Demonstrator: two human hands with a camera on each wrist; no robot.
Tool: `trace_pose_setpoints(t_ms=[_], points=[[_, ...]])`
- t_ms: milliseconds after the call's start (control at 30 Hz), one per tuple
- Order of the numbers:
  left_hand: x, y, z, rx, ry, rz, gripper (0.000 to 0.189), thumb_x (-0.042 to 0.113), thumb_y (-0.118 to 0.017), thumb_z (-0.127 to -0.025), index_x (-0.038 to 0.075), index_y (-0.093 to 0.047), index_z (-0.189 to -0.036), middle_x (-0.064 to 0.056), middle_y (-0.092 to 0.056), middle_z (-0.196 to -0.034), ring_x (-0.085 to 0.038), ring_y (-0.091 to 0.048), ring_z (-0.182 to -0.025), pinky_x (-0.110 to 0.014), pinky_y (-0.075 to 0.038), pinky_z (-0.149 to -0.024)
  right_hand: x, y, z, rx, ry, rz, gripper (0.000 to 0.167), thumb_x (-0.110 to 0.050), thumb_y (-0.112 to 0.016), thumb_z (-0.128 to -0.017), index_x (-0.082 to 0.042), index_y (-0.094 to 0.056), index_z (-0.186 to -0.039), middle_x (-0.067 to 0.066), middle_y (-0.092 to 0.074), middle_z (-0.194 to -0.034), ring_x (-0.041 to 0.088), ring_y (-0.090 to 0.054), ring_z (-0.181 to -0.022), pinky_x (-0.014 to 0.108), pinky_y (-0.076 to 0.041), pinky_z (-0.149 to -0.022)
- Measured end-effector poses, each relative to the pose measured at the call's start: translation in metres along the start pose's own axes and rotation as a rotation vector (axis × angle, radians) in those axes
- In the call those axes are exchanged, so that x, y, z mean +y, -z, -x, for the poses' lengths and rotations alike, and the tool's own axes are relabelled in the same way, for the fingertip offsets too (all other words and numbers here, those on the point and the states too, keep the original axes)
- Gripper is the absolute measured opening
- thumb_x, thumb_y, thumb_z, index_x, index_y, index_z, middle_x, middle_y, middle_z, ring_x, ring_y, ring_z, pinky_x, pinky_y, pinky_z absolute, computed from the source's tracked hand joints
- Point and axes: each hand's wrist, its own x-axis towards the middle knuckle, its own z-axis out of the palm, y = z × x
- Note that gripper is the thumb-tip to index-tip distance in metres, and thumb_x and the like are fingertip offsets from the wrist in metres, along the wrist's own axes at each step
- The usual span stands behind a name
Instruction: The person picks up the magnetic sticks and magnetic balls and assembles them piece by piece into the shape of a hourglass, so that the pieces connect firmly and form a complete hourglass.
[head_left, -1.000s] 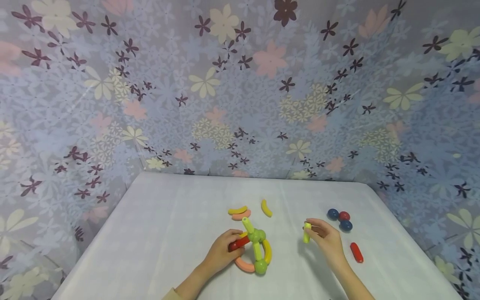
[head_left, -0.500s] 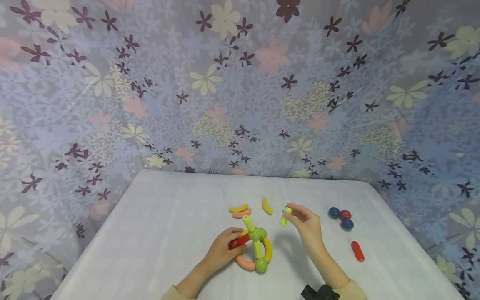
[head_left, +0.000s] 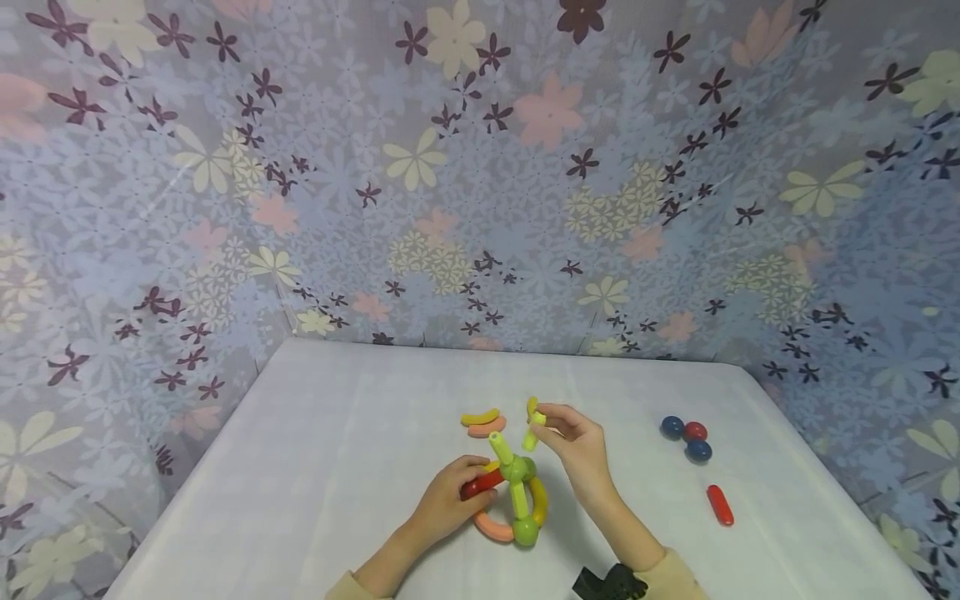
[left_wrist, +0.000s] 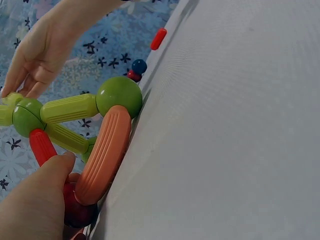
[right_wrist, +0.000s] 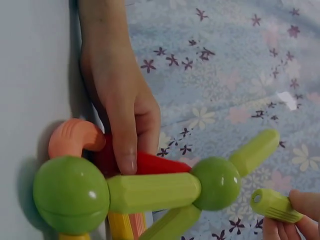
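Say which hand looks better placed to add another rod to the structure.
Probably the right hand: it pinches a loose light-green rod close to the structure, while the left hand is occupied gripping the structure's red rod.

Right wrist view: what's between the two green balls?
A lime rod joins the left green ball to the right green ball; right wrist view shows it.

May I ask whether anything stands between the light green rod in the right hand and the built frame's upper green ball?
Nothing visible does: the right wrist view shows an open gap between the light green rod and the upper green ball. Another rod juts from that ball beside the gap.
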Motion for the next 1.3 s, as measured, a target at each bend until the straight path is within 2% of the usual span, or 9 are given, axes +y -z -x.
trace_pose_setpoints(t_ms=[233,467,600,700,800,933,1167,1300], points=[[0.001,-0.001,-0.001,-0.013,0.022,0.007,0.027,0.034,-0.066,-0.088,0.016,-0.070,-0.107,-0.001,-0.063,-0.122,-0.023,-0.059,-0.114,-0.044,-0.049,-0.098,0.003,-0.007,0.006,-0.066,0.076,0.070,0.031,-0.004,-0.072,-0.081,0.004,-0.064,-0.110,-0.003,-0.067,-0.101,0.005,-0.065,-0.092,0.019,-0.055,-0.083],[0.001,-0.002,-0.001,-0.019,0.034,0.000,0.027,0.035,-0.065,-0.088,0.016,-0.070,-0.107,-0.001,-0.063,-0.123,-0.023,-0.059,-0.115,-0.045,-0.048,-0.098,0.006,-0.010,0.010,-0.083,0.135,0.111,0.025,-0.006,-0.071,-0.083,0.000,-0.065,-0.106,-0.008,-0.066,-0.098,0.005,-0.066,-0.094,0.020,-0.055,-0.084],[-0.001,-0.002,-0.002,-0.013,0.024,-0.005,0.028,0.035,-0.065,-0.088,0.016,-0.070,-0.108,0.000,-0.063,-0.122,-0.022,-0.059,-0.114,-0.044,-0.049,-0.098,0.005,-0.010,0.009,-0.096,0.125,0.108,0.027,-0.008,-0.071,-0.083,0.000,-0.065,-0.108,0.001,-0.066,-0.104,0.005,-0.066,-0.095,0.020,-0.055,-0.084],[-0.001,-0.002,-0.002,-0.013,0.020,-0.001,0.028,0.035,-0.065,-0.088,0.016,-0.069,-0.108,-0.001,-0.063,-0.122,-0.023,-0.060,-0.114,-0.043,-0.049,-0.098,0.006,-0.010,0.009,-0.103,0.096,0.120,0.030,-0.009,-0.072,-0.083,-0.002,-0.064,-0.111,0.013,-0.066,-0.109,0.007,-0.065,-0.094,0.019,-0.054,-0.084],[-0.001,-0.002,-0.001,-0.017,0.024,0.000,0.029,0.036,-0.065,-0.088,0.016,-0.069,-0.108,-0.001,-0.063,-0.122,-0.023,-0.059,-0.115,-0.044,-0.049,-0.098,0.008,-0.008,0.009,-0.111,0.056,0.143,0.034,-0.011,-0.072,-0.083,-0.004,-0.063,-0.115,0.018,-0.065,-0.112,0.008,-0.064,-0.093,0.018,-0.053,-0.083],[-0.001,-0.002,-0.001,-0.022,0.038,0.001,0.030,0.038,-0.065,-0.088,0.017,-0.069,-0.108,0.000,-0.062,-0.123,-0.022,-0.059,-0.116,-0.045,-0.048,-0.099,0.010,-0.005,0.009,-0.104,0.027,0.180,0.037,-0.013,-0.071,-0.084,-0.006,-0.062,-0.119,0.014,-0.066,-0.114,0.005,-0.062,-0.093,0.017,-0.052,-0.084],[0.001,0.000,-0.001,-0.029,0.056,0.001,0.029,0.038,-0.065,-0.087,0.018,-0.069,-0.108,0.003,-0.062,-0.123,-0.020,-0.058,-0.116,-0.043,-0.048,-0.100,0.010,0.009,0.006,-0.078,0.094,0.180,0.030,-0.016,-0.065,-0.090,-0.004,-0.062,-0.117,0.017,-0.067,-0.111,0.004,-0.063,-0.094,0.019,-0.053,-0.084],[0.000,-0.001,-0.001,-0.025,0.048,0.001,0.028,0.037,-0.066,-0.087,0.018,-0.070,-0.108,0.003,-0.062,-0.123,-0.019,-0.058,-0.115,-0.043,-0.048,-0.100,0.010,0.023,0.003,-0.030,0.100,0.184,0.027,-0.016,-0.062,-0.092,-0.003,-0.062,-0.115,0.019,-0.067,-0.110,0.003,-0.065,-0.090,0.020,-0.054,-0.081]])
